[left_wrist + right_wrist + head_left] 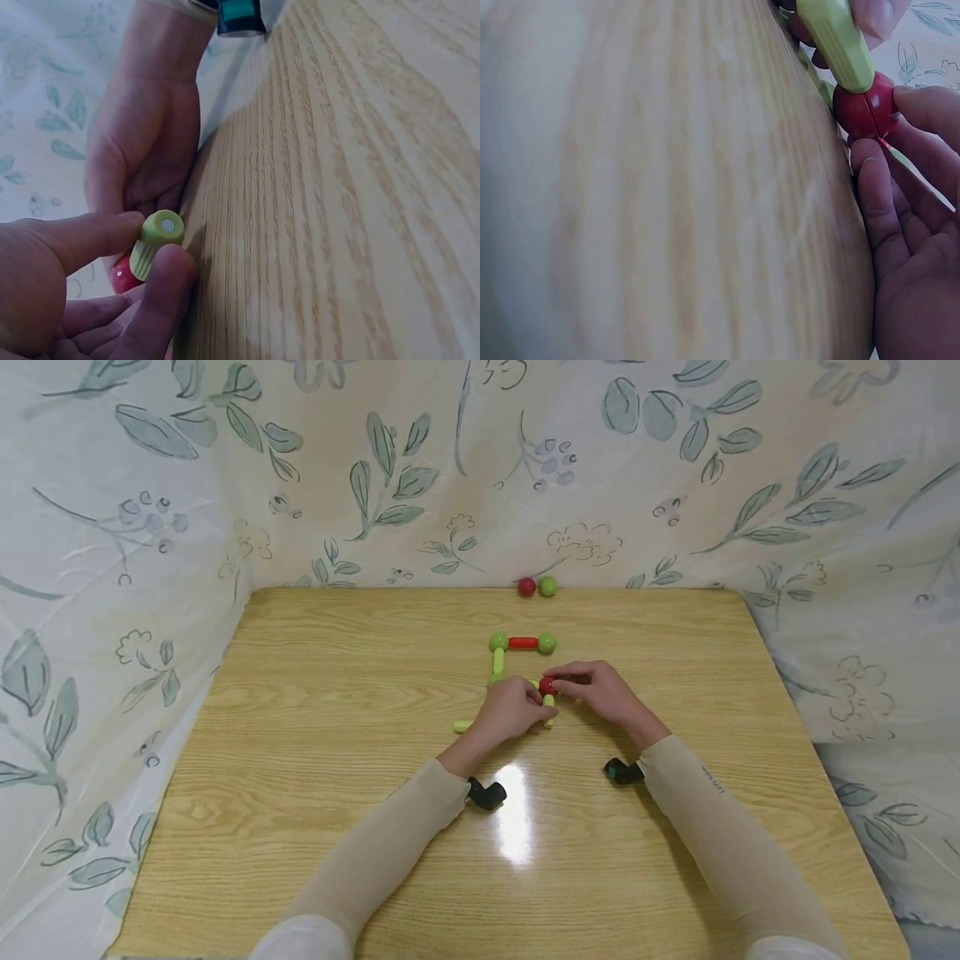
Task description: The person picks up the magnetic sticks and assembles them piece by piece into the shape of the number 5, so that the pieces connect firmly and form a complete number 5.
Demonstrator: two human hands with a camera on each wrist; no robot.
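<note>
My left hand (512,706) pinches a yellow-green magnetic rod (154,246) between thumb and finger; a round metal spot shows on its near end. The rod's other end touches a red ball (866,109), which my right hand (606,692) holds by its fingertips. Another yellow-green rod reaches the red ball from the left, partly hidden by the left hand. Beyond the hands, a green ball (496,679), an upright-lying yellow-green rod (498,661), a corner green ball (498,642), a red rod (523,642) and an end green ball (547,643) lie joined.
A yellow-green rod (462,727) lies left of the left hand, its right end hidden by the wrist. At the table's back edge sit a loose red ball (527,587) and a loose green ball (548,586). Patterned cloth (480,485) hangs behind the wooden table (337,693).
</note>
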